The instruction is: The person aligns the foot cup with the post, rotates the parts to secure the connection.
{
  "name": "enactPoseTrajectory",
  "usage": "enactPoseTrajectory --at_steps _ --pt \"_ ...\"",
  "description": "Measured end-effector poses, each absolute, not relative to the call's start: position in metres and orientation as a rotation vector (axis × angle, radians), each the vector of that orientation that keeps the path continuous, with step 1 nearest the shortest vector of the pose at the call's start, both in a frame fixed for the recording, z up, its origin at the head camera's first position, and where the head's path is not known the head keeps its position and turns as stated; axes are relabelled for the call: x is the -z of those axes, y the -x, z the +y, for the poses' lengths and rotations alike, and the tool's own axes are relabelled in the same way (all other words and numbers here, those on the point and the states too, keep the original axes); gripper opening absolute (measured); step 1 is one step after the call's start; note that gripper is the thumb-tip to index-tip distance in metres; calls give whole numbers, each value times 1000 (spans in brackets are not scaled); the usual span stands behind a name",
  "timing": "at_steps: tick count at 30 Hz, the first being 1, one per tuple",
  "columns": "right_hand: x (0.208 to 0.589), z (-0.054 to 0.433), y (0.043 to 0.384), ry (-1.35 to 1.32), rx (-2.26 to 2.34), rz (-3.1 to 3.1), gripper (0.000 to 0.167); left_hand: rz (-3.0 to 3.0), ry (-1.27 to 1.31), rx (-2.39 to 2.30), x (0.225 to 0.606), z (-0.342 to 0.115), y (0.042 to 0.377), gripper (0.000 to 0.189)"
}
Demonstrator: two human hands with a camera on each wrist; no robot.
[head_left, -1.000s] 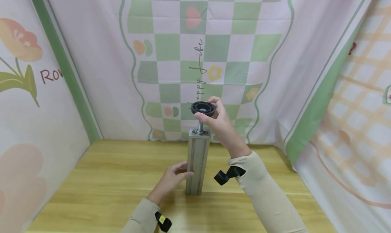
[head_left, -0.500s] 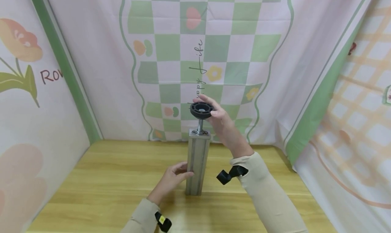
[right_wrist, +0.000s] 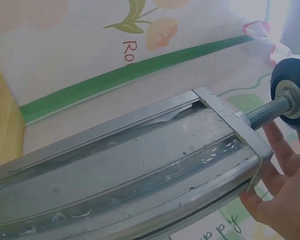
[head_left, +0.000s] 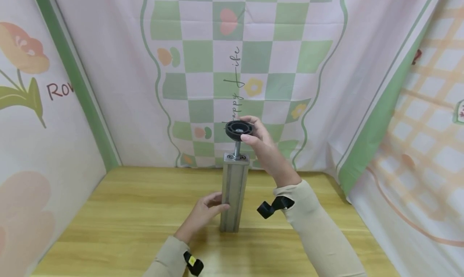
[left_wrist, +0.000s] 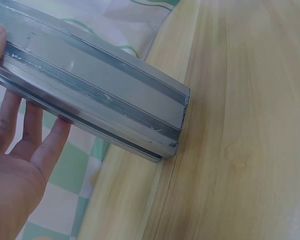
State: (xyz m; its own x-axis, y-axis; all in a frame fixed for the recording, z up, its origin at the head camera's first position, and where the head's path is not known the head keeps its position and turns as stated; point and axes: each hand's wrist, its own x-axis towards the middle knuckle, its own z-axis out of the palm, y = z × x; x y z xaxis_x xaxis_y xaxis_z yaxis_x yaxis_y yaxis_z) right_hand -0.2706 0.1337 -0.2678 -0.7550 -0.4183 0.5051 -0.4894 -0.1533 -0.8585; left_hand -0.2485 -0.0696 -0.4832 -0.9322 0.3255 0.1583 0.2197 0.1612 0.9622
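Observation:
An aluminium profile [head_left: 235,192] stands upright on the wooden table, a metal plate [head_left: 237,159] capping its top. From this plate rises a threaded bolt [right_wrist: 270,114] that carries a black round levelling foot [head_left: 232,135], hollow side up. My right hand [head_left: 266,150] pinches the foot's right side, thumb at the near rim and fingers behind. Lower down, my left hand [head_left: 204,214] holds the profile from the left. In the left wrist view its thumb lies on one face and its fingertips support the opposite edge, near the profile's lower end.
The wooden table [head_left: 145,212] surrounds the profile's base. Behind it hangs a green-and-white checkered cloth [head_left: 197,57], with printed cloth walls [head_left: 43,148] at left and right. Each sleeve bears a black wrist mount [head_left: 273,207].
My right thumb slid back rightward from the foot's front rim while the fingers reached forward, then thumb and fingers closed on the rim again. The left hand and the profile stay in place.

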Motion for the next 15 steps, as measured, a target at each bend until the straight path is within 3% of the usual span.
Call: enactPoseTrajectory --at_steps 6,15 --pt "266 131 266 -960 -2131 -1998 51 2331 -560 -1903 483 -69 249 48" --pt "268 126 264 -1010 -2191 -1861 53 2319 -560 -1933 483 -63 246 46"
